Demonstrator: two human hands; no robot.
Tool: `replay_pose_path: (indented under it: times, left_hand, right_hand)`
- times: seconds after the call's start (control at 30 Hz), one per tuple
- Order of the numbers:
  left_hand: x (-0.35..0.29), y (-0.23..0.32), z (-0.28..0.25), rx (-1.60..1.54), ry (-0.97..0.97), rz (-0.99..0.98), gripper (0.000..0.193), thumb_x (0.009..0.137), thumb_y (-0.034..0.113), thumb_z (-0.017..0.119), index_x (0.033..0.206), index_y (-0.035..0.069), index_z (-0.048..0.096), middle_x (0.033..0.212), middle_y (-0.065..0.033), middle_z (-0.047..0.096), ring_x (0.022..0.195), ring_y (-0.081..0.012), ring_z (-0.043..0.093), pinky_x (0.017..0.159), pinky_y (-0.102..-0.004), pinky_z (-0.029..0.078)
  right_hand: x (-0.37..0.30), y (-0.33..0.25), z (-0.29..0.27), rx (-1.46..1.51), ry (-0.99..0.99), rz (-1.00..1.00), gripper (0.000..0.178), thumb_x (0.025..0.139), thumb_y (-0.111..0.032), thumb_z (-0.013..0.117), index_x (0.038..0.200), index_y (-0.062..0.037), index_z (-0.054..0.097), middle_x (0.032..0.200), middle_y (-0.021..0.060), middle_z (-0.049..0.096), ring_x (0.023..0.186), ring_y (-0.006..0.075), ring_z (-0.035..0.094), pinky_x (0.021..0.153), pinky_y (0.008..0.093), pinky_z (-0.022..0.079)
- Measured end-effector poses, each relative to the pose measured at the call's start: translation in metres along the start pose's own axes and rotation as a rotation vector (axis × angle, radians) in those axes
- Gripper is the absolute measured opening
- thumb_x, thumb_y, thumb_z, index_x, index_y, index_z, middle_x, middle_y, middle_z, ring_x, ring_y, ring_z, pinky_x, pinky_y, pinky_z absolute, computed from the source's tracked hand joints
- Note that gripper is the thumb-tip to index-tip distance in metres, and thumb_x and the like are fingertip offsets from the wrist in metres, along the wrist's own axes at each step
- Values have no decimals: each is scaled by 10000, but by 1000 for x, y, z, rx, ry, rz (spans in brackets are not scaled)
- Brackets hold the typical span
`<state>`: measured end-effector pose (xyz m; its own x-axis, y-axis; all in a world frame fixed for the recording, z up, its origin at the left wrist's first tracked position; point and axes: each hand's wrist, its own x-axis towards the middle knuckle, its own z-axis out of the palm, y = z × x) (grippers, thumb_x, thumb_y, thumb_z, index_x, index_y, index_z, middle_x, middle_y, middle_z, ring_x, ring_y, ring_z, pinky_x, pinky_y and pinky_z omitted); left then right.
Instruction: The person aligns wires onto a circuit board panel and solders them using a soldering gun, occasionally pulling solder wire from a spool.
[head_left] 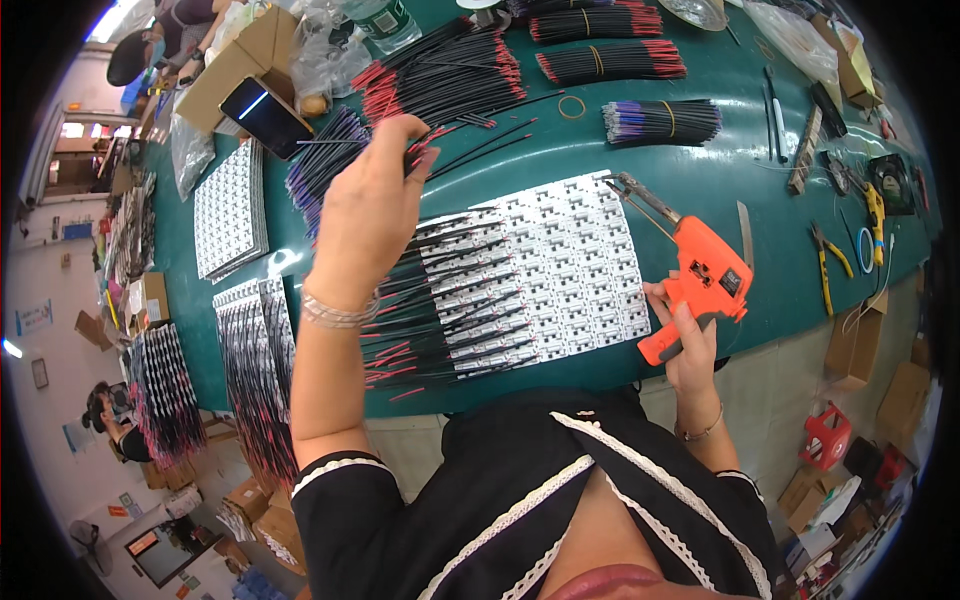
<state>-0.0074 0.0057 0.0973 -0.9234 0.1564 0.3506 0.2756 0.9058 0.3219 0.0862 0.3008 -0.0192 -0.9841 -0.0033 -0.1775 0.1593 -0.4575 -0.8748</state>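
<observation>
My right hand (690, 340) grips an orange soldering gun (708, 275) by its handle. Its metal tip points up and left, over the far right corner of a white circuit-board panel (575, 270). Rows of black wires with red ends (470, 300) lie across the panel's left part and hang past its left side. My left hand (385, 195) is raised left of the panel, its fingers closed on black wires with red tips. Beneath and beyond it are a bundle of purple-ended black wires (310, 185) and a large pile of red-tipped black wires (450, 75).
On the left of the green table stand a stack of white panels (230, 215), a wired panel (255, 340) and a phone (266, 116) against a box. Tied wire bundles (612, 62) lie at the back. Yellow-handled pliers (830, 268) and tweezers (775, 120) lie at right.
</observation>
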Motion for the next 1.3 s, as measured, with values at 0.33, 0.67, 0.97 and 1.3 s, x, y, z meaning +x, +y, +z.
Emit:
replay_pose_path:
  times: [0.33,0.67,0.97,1.3]
  left_hand:
    - [-84,48,6,-175,-441,-35,152,729,17,573,873,11,525,787,-141,510,722,-316,530,634,-362,429]
    - [-140,54,60,-371,-407,-226,142,684,55,661,798,9,590,710,-110,569,604,-234,555,579,-308,443]
    - [-145,62,66,-361,-330,-232,113,680,68,669,754,17,601,662,-100,549,556,-221,523,535,-300,416]
    - [-141,65,64,-402,-432,-283,130,686,91,658,776,8,614,678,-130,600,543,-228,562,528,-297,434]
  right_hand:
    - [-2,10,1,90,-92,22,345,852,-112,513,1150,30,412,1034,123,525,1005,219,519,924,393,396]
    - [-32,-10,5,2,-135,-69,425,842,-190,521,1183,20,379,855,98,514,638,132,516,560,256,426]
    - [-101,-11,-37,-144,-236,151,251,843,-164,544,991,25,471,603,41,479,470,96,462,429,225,397]
    - [-117,-13,-46,-309,-230,284,204,806,-154,610,927,-16,521,655,16,528,545,84,500,480,216,411]
